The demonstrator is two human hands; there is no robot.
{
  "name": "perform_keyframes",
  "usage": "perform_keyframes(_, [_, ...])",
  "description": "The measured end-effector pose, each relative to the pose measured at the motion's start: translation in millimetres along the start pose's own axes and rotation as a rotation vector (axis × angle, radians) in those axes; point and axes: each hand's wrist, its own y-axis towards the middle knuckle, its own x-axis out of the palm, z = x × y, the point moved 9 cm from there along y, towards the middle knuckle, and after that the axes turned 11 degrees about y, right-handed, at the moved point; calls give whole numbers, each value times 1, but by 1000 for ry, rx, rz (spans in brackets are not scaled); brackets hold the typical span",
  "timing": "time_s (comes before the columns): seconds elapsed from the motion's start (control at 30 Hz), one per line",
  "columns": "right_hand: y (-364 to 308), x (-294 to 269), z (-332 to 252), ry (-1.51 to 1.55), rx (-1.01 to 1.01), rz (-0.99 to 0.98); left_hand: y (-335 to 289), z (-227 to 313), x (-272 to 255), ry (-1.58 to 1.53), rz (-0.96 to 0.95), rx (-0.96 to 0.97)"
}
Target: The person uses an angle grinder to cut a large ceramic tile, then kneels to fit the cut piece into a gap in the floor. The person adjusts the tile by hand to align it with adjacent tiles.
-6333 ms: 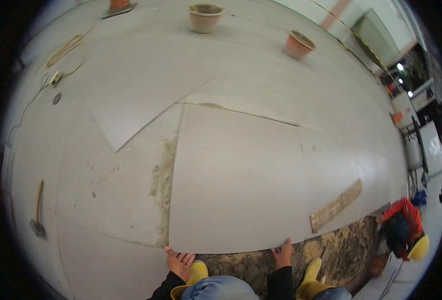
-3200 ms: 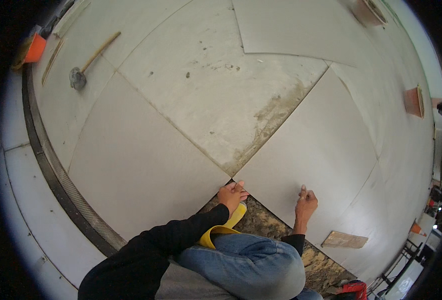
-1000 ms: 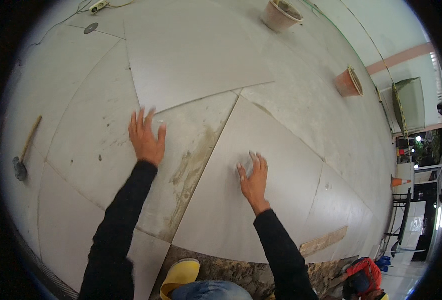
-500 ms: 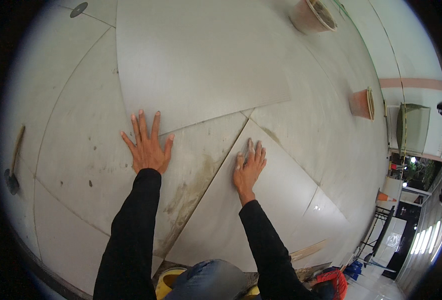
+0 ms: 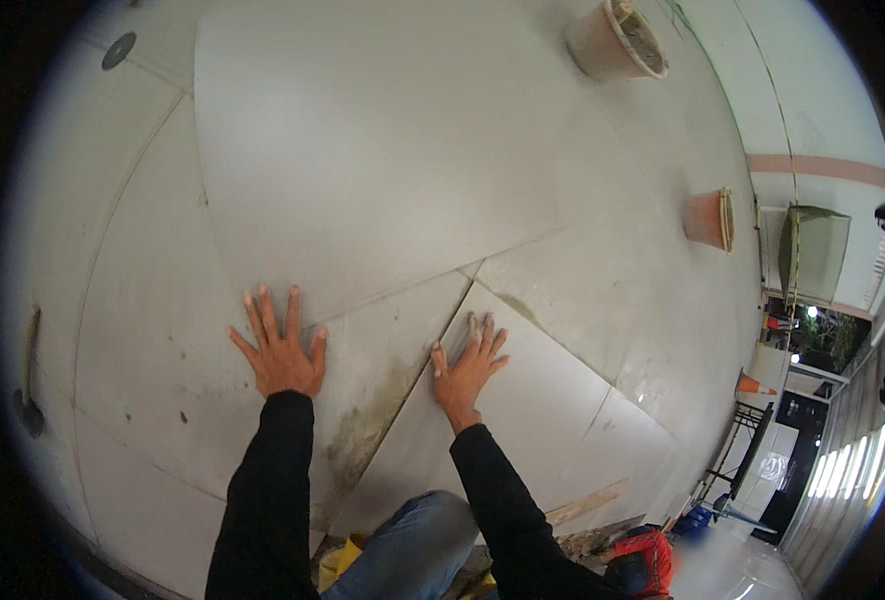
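Observation:
A large pale grey tile (image 5: 363, 150) lies across the upper middle of the floor, turned at an angle to the tiles around it. My left hand (image 5: 289, 352) is spread wide, fingertips at this tile's near left corner. To the right, my right hand (image 5: 469, 372) rests with fingers apart on another pale tile (image 5: 523, 420), close to its far corner. The thumb of that hand touches the tile's left edge. Between the hands runs a strip of floor with a damp brown smear (image 5: 363, 430). Neither hand grips anything.
A bucket (image 5: 603, 45) with grey material and a second bucket (image 5: 708, 220) stand at the far right. A mallet (image 5: 30, 385) lies at the far left, a dark disc (image 5: 119, 51) beyond it. A wooden strip (image 5: 588, 503) and a red object (image 5: 646, 560) are near my right forearm.
The whole view has shifted, so the floor appears lower and to the left. My right hand has slid left on its tile, to the edge. My left hand stays at the large tile's corner.

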Motion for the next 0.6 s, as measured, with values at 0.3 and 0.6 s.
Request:
perform_keyframes(0.3, [42, -19, -5, -2, -82, 53, 2, 5, -1, 94, -2, 1])
perform_keyframes(0.6, [55, -13, 9, -85, 19, -29, 2, 12, -8, 121, 36, 30])
